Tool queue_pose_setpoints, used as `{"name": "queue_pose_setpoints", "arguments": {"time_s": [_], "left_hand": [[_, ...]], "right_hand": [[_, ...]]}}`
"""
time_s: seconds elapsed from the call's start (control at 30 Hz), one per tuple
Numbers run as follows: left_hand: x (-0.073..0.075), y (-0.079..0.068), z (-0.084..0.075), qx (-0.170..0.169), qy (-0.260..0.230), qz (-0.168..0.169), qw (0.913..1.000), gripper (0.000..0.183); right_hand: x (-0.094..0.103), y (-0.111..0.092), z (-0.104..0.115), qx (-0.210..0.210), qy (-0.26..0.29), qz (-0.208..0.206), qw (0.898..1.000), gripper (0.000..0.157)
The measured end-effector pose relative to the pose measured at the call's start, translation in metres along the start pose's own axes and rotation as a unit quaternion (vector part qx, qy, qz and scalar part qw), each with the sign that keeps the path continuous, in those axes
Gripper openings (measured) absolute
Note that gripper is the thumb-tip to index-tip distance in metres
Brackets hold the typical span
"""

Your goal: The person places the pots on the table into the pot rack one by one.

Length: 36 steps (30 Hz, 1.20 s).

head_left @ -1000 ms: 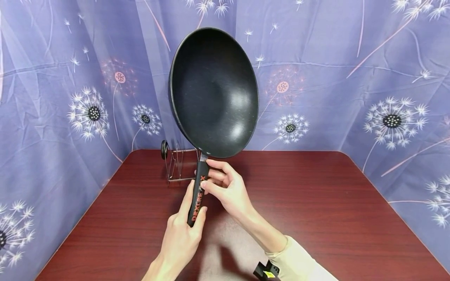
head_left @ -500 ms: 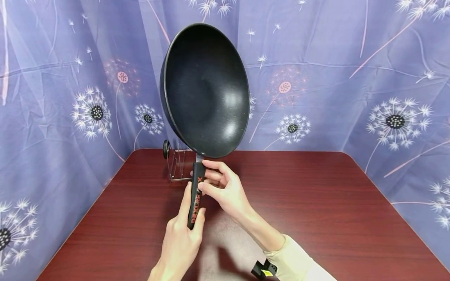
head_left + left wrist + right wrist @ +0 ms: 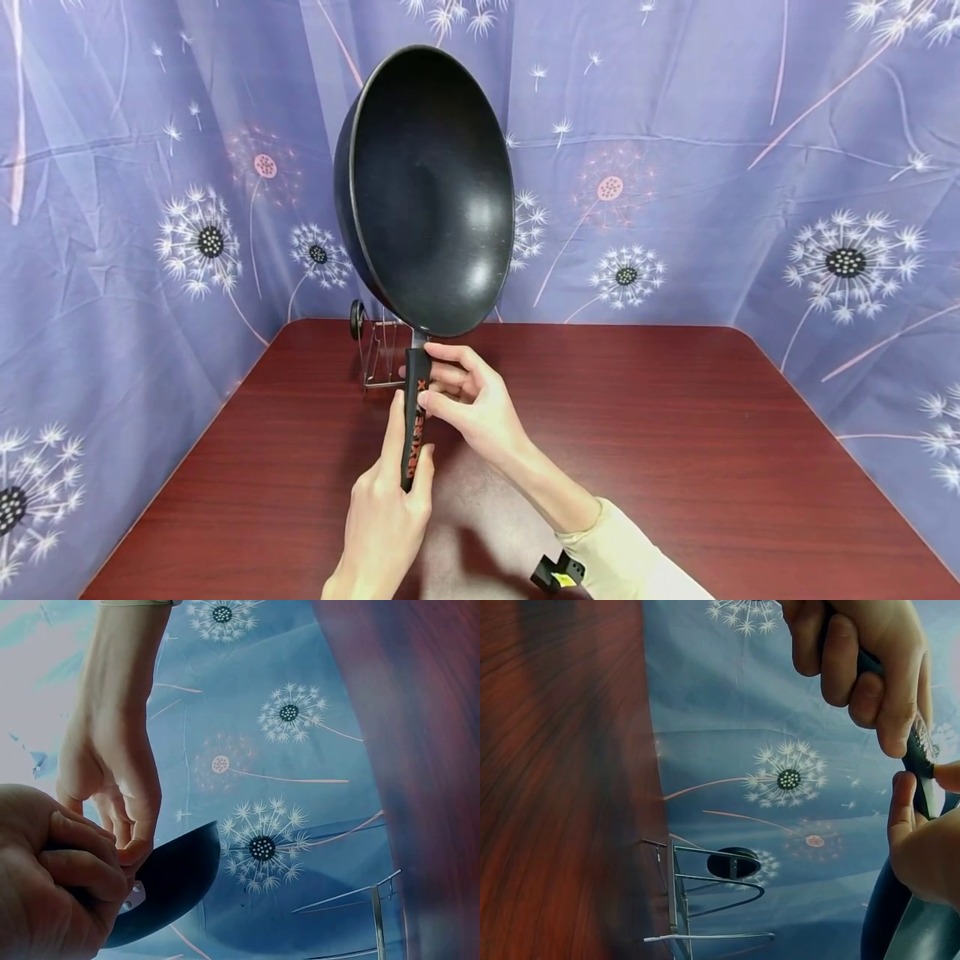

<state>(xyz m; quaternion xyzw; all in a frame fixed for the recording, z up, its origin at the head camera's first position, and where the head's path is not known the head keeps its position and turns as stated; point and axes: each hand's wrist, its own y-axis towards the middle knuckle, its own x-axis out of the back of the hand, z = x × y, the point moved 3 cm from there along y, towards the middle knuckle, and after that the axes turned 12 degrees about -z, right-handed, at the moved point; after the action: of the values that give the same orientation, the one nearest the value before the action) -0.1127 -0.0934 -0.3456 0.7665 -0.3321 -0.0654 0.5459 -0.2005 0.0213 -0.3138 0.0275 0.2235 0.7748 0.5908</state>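
A black wok (image 3: 431, 196) is held up in the air, its hollow side turned toward me and its handle (image 3: 415, 417) pointing down. My left hand (image 3: 386, 508) grips the lower end of that handle, which has red lettering along it. Higher up, near the metal neck, my right hand (image 3: 472, 400) pinches the handle between thumb and fingers. From the left wrist view, the left hand's fingers (image 3: 86, 862) curl round the handle. The right wrist view shows both hands on it, with only part of the wok visible.
Behind the wok stands a wire rack (image 3: 381, 350) with a round black piece at its left. The dark red table (image 3: 675, 433) is enclosed by purple dandelion curtains (image 3: 675, 100). A small black device (image 3: 557, 573) sits by the right cuff.
The wok has shifted to the left and rotated, showing more of its left outer side. Both hands moved slightly left with the handle and kept their hold.
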Motion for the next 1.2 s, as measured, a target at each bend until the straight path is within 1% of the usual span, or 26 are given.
{"name": "queue_pose_setpoints", "arguments": {"time_s": [0.17,0.33,0.4,0.53,0.6,0.9,1.2], "left_hand": [[-0.001,0.000,0.000,-0.001,0.008,-0.005,1.0000,0.082],[0.000,0.001,0.001,0.009,0.022,-0.003,0.9997,0.082],[0.001,0.002,0.001,0.007,0.028,-0.006,0.9996,0.082],[0.002,0.003,0.000,-0.015,0.043,-0.018,0.9988,0.082],[0.002,0.003,0.001,-0.020,0.048,-0.023,0.9984,0.082],[0.004,0.003,0.003,-0.012,0.055,-0.027,0.9980,0.082],[0.005,0.003,0.003,-0.027,0.074,-0.039,0.9961,0.081]], "right_hand": [[-0.002,0.002,-0.001,-0.001,0.015,0.009,1.000,0.053],[-0.004,0.004,-0.001,0.006,0.020,0.016,1.000,0.051],[-0.005,0.004,-0.001,0.008,0.019,0.017,1.000,0.051],[-0.007,0.005,-0.002,0.005,0.024,0.022,0.999,0.051],[-0.008,0.006,-0.003,0.005,0.028,0.026,0.999,0.051],[-0.012,0.010,-0.008,0.021,0.044,0.043,0.998,0.053],[-0.018,0.012,-0.011,0.023,0.085,0.068,0.994,0.053]]}}
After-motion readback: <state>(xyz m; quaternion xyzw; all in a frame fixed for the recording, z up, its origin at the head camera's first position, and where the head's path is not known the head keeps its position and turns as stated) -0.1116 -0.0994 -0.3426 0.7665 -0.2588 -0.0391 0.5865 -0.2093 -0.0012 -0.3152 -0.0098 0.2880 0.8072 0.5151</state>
